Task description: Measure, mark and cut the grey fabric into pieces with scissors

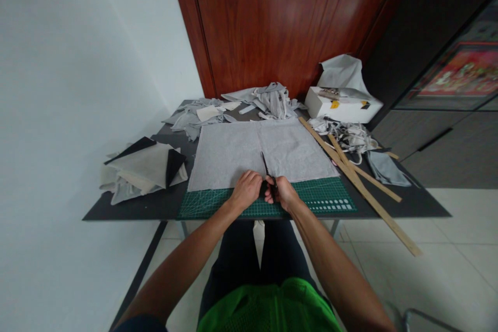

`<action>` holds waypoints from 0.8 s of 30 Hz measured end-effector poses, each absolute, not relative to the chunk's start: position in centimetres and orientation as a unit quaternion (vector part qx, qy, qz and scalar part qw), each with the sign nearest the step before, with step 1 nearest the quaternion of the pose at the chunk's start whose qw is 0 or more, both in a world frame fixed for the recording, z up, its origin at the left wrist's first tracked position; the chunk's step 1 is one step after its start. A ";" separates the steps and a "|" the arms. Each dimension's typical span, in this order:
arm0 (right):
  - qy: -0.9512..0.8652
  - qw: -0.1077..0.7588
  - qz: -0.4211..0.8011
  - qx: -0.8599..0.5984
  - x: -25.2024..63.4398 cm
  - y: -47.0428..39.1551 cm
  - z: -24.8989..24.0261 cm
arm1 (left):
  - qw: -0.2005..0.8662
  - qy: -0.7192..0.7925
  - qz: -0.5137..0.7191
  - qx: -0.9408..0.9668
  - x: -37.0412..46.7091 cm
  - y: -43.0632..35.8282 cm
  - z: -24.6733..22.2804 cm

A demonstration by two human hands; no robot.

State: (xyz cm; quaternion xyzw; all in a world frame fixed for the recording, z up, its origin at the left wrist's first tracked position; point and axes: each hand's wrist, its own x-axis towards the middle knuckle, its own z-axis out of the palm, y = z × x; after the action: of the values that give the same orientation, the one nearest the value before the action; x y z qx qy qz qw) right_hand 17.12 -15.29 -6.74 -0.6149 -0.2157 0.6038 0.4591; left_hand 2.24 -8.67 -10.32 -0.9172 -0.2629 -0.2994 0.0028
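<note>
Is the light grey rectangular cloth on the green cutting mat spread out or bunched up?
Spread out: the light grey rectangular cloth lies largely flat over the green cutting mat, four corners showing. Layer count: cannot tell.

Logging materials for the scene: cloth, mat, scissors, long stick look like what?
Cloth: probably woven fabric; matte, softly wrinkled.
Mat: likely plastic; dull green, printed grid.
Scissors: probably metal, thin dark blades; handles unclear.
Long stick: maybe wood or bamboo; tan, finish unclear.

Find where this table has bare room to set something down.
Bare: the tabletop's front right corner, right of the wooden strips, and between folded cloth and green mat. Crowded: the far edge, with scraps and white box; the middle, around scissors and grey cloth.
</note>
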 end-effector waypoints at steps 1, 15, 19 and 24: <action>-0.214 0.458 0.604 -0.616 17.1 -15.1 -6.8 | 0.001 -0.262 -0.299 -0.917 2.2 -8.7 -10.3; -0.223 0.468 0.597 -0.612 16.8 -14.3 -6.9 | -0.012 -0.254 -0.293 -0.922 2.2 -8.7 -10.0; -0.210 0.459 0.605 -0.615 16.9 -13.4 -6.5 | -0.004 -0.255 -0.296 -0.921 2.2 -8.8 -10.0; -0.222 0.462 0.595 -0.619 16.8 -13.1 -6.6 | -0.005 -0.253 -0.297 -0.921 2.2 -8.8 -10.0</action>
State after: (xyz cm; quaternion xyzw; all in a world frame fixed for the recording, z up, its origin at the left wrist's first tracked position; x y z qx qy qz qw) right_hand 16.80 -13.13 -6.55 -0.6192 -0.2220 0.5948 0.4622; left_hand 2.16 -8.84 -10.05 -0.9207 -0.2530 -0.2972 -0.0051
